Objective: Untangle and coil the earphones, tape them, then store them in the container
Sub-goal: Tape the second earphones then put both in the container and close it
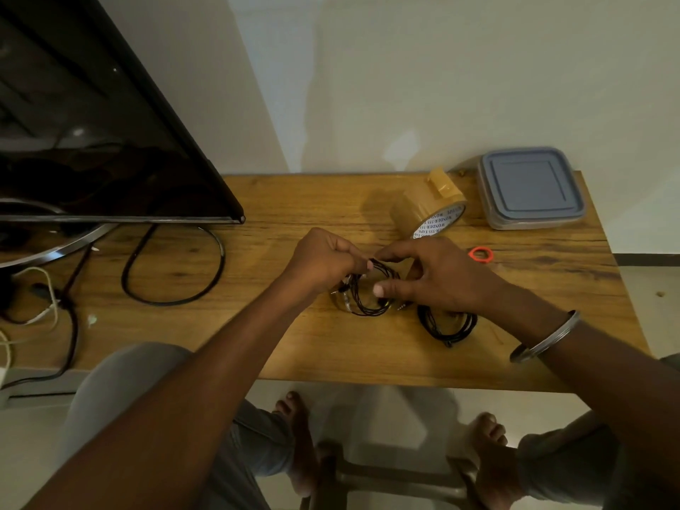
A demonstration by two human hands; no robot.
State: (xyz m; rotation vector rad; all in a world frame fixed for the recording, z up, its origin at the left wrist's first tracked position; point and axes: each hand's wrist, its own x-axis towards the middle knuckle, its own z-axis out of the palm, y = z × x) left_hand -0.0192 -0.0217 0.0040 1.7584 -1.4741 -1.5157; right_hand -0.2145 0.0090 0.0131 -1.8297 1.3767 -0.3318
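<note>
Both hands — left hand (323, 263), right hand (438, 277) — pinch one coil (362, 311); I judge taping pending; second coil (452, 338) on bench (294, 344), tape (423, 211) idle, container (530, 187) lidded.

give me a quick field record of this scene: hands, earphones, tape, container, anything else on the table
left hand: pinches the left side of the earphone coil
right hand: holds the same coil between thumb and index finger
second coil: lies on the table by the right wrist
tape roll: stands on edge behind the hands, loose end sticking up
container: far right corner, lid on
orange ring: flat on the table, right of the hands
television: far left, cables below
</note>
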